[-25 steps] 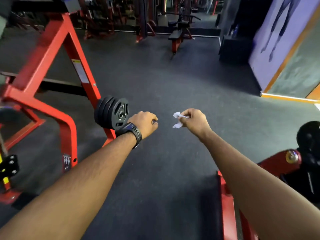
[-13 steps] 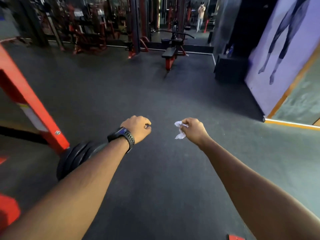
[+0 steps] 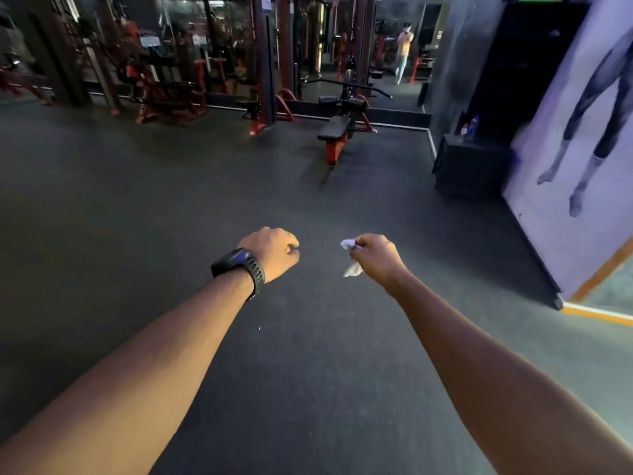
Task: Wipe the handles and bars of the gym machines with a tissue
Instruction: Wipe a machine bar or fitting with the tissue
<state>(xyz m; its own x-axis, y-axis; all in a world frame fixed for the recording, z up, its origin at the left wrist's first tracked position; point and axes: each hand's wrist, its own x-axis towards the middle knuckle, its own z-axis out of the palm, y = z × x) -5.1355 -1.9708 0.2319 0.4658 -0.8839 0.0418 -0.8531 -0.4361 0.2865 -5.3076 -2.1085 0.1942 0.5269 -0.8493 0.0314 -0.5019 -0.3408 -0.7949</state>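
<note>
— Gone from the left edge are the red frame and black plates; dark floor [image 3: 171,200] is filling the view instead.
— And the hands?
— Left hand [image 3: 270,252] is curling into a fist, holding nothing. Right hand [image 3: 376,257] is pinching the crumpled tissue [image 3: 352,269], mostly hidden inside the fingers and touching no machine.
— Anything unclear?
— Machines [image 3: 164,90] at the back are blurring together. Two bottles [image 3: 474,123] are standing on a black box [image 3: 469,166]; I cannot tell their contents.

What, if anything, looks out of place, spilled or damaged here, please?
Nothing stands out. The right hand grips a crumpled tissue, the left hand is a fist holding nothing, the bench ahead stands level, and bottles sit on the black box by the wall.
</note>
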